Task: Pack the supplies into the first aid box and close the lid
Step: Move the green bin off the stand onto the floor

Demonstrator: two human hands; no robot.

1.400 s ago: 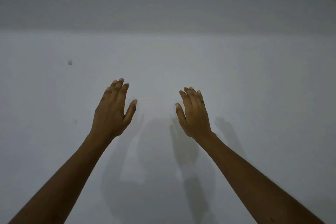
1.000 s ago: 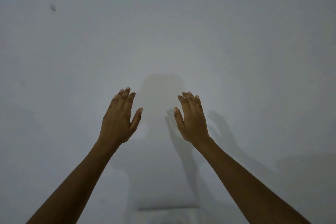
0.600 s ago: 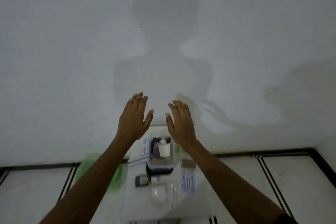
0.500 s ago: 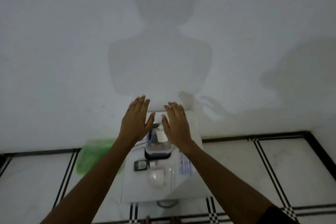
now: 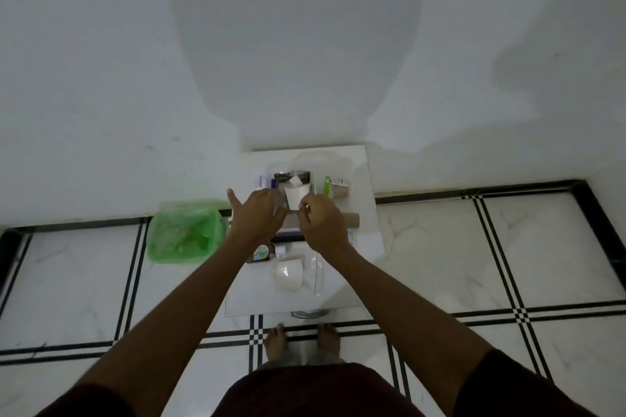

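The first aid box (image 5: 294,176), clear with a dark rim, stands open on a small white table (image 5: 359,166) against the wall. A white packet (image 5: 295,197) sticks up inside it. My left hand (image 5: 258,216) rests at the box's left side, thumb spread wide. My right hand (image 5: 321,225) is at the box's right side, thumb and forefinger pinched on the packet's lower right corner. Around the box lie a green-labelled pack (image 5: 336,186), a brown roll (image 5: 353,218), a small brown bottle (image 5: 261,254), a white roll (image 5: 288,276) and a blue-and-white carton (image 5: 262,181).
A green bin (image 5: 184,234) stands on the floor left of the table, against the wall. A clear plastic piece (image 5: 318,276) lies on the table's near half. My bare feet (image 5: 276,338) are at the table's front edge, on white floor tiles with black lines.
The view has swung down from the bare wall to the table. Both hands have come down from in front of the wall to the box, and the right fingers have closed on the white packet.
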